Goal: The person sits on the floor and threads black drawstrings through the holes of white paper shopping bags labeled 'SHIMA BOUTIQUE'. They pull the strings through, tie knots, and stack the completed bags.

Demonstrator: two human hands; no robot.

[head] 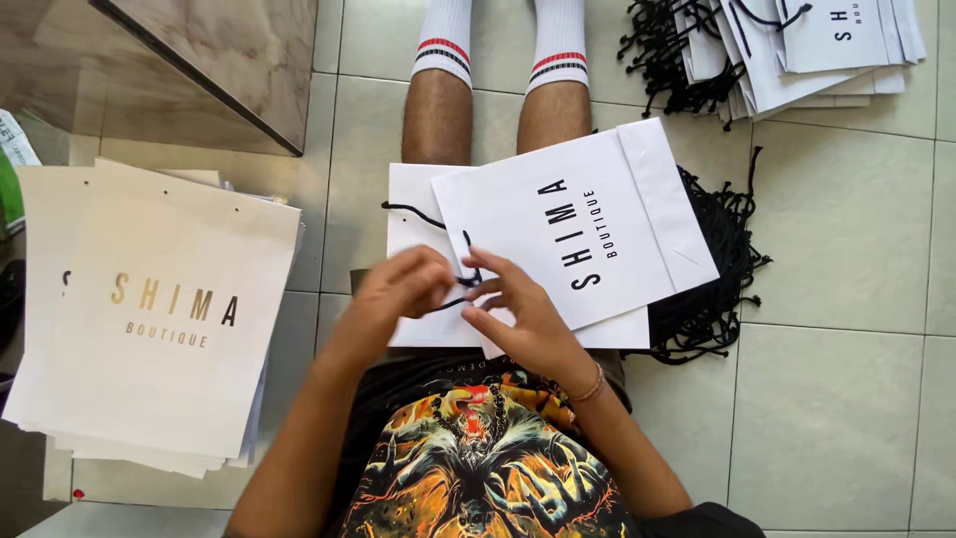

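Observation:
A flat white paper bag (617, 214) with black lettering lies tilted across my lap, on top of another white bag (408, 214). A thin black cord (410, 211) runs from the lower bag toward my hands. My left hand (403, 284) and my right hand (518, 309) meet at the upper bag's near edge, both pinching the cord with curled fingers. The cord's end between my fingertips is partly hidden.
A stack of cream bags with gold lettering (149, 319) lies on the left. A heap of loose black cords (712, 269) sits right of my lap. Finished white bags with cords (797, 45) are piled at the top right. A glass tabletop edge (209, 75) juts in top left.

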